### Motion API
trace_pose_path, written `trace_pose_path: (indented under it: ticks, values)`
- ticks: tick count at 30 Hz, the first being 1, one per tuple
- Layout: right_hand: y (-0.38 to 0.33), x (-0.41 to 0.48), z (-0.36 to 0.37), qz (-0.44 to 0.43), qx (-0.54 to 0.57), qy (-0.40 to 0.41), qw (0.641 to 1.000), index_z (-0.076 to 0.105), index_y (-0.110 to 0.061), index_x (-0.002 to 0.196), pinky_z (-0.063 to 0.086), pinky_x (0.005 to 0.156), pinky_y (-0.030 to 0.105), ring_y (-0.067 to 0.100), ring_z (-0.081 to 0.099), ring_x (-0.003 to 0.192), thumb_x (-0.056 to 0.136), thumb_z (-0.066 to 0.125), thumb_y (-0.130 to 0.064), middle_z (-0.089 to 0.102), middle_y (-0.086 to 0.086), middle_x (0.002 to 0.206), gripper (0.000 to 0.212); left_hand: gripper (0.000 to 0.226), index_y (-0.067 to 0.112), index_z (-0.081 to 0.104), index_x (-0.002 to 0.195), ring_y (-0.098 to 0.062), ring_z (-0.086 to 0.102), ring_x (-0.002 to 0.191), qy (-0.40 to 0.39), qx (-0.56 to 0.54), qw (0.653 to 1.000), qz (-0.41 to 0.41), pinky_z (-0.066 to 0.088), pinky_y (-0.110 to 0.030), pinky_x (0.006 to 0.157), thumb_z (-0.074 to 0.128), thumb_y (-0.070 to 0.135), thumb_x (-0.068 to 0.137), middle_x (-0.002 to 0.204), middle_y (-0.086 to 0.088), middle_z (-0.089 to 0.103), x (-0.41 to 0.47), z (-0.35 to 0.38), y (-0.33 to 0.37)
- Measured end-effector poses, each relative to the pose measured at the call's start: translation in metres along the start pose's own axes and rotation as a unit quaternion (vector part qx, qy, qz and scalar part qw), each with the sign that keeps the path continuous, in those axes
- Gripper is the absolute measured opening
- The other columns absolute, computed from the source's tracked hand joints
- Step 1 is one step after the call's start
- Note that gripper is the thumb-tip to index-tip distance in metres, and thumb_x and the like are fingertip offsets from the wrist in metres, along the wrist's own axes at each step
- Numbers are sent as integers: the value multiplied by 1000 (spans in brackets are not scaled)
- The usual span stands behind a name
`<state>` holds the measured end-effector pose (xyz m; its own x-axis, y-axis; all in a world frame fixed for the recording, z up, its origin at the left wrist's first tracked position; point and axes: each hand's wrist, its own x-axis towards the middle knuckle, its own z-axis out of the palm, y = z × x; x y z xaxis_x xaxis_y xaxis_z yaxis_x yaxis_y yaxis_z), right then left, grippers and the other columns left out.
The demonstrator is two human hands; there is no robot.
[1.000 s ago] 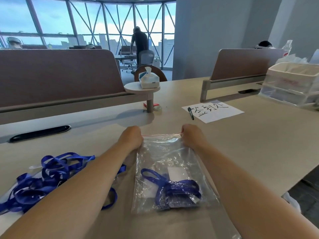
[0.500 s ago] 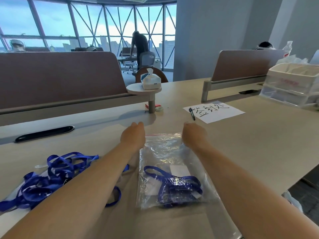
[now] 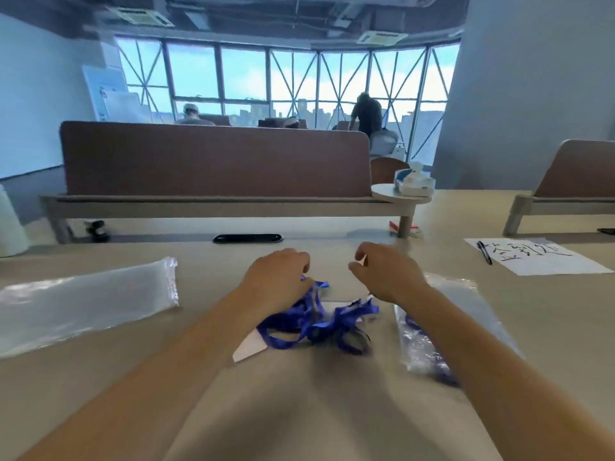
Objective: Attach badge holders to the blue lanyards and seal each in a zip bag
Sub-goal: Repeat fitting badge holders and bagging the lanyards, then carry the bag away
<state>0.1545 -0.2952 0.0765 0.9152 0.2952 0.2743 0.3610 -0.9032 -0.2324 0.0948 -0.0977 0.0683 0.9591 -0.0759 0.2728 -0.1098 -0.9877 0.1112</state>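
Observation:
A tangle of blue lanyards [image 3: 319, 322] lies on the desk between my forearms. A white-carded badge holder [image 3: 250, 348] pokes out at its left. My left hand [image 3: 279, 277] has its fingers curled on a lanyard strap at the pile's far edge. My right hand [image 3: 387, 274] hovers just right of it, with thumb and forefinger pinching a small pale sliver, apparently a clear badge holder; it is blurred. A filled zip bag [image 3: 466, 314] with a lanyard inside lies at the right, partly under my right forearm.
A stack of empty zip bags [image 3: 83, 301] lies at the left. A sheet of paper [image 3: 539, 261] with a pen [image 3: 484, 251] is at the far right. A brown divider [image 3: 213, 158] and a small round shelf with a tissue box [image 3: 414, 183] stand behind.
Both hands left the mouth of the filled zip bag, which now lies to the right. The view swung left, and both hands are now at the lanyard pile.

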Motion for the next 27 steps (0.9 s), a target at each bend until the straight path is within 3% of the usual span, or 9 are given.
trace_pose_path:
  ticks: [5, 8, 11, 14, 16, 19, 21, 27]
  values:
    - [-73, 2, 37, -66, 30, -73, 995, 61, -30, 107, 54, 81, 38, 18, 60, 90, 91, 54, -49, 66, -2, 109, 26, 24, 24, 60, 110, -18, 57, 91, -38, -9, 997, -72, 49, -32, 79, 56, 42, 94, 107, 2, 61, -42, -8, -66]
    - [-101, 9, 53, -92, 36, -124, 987, 65, -27, 101, 55, 80, 38, 19, 62, 87, 91, 59, -46, 66, -2, 104, 22, 27, 16, 65, 108, -21, 60, 90, -85, -28, 989, -118, 52, -34, 82, 59, 38, 93, 107, -3, 65, -51, -6, -94]
    - [-122, 15, 66, -130, 9, -175, 976, 70, -23, 105, 52, 80, 33, 17, 62, 91, 92, 62, -40, 68, -2, 105, 23, 31, 14, 61, 88, -17, 53, 76, -177, -27, 977, -121, 40, -27, 63, 60, 44, 92, 90, -4, 62, -56, 2, -104]
    - [-132, 19, 74, -157, -22, -184, 970, 71, -23, 104, 47, 70, 28, 15, 61, 87, 91, 63, -36, 69, -3, 100, 20, 46, 28, 47, 70, -11, 46, 65, -183, -29, 976, -117, 32, -27, 54, 66, 69, 75, 80, 3, 51, -59, 13, -103]
    - [-135, 22, 81, -163, -30, -180, 970, 68, -24, 102, 52, 72, 32, 15, 61, 85, 88, 65, -34, 68, -3, 98, 18, 51, 27, 52, 76, -10, 45, 68, -181, -15, 978, -108, 32, -28, 55, 66, 75, 69, 88, 2, 51, -58, 20, -101]
    - [-136, 24, 88, -154, -25, -184, 970, 64, -24, 103, 54, 77, 34, 16, 61, 87, 86, 68, -33, 66, -3, 99, 20, 73, 24, 58, 111, -19, 51, 100, -200, 6, 974, -108, 37, -31, 71, 69, 77, 63, 106, -1, 47, -57, 23, -96]
    - [-136, 25, 89, -154, -36, -180, 971, 63, -24, 103, 53, 74, 33, 18, 61, 87, 86, 67, -32, 66, -2, 98, 19, 79, 24, 54, 122, -22, 47, 114, -210, 15, 971, -116, 34, -32, 75, 71, 75, 64, 116, -3, 46, -58, 22, -93]
    - [-133, 26, 94, -161, -47, -166, 972, 63, -23, 106, 43, 66, 26, 16, 58, 84, 91, 63, -25, 66, -1, 100, 15, 76, 18, 54, 125, -21, 44, 104, -222, -1, 968, -115, 35, -32, 76, 74, 66, 69, 122, -7, 44, -61, 19, -94]
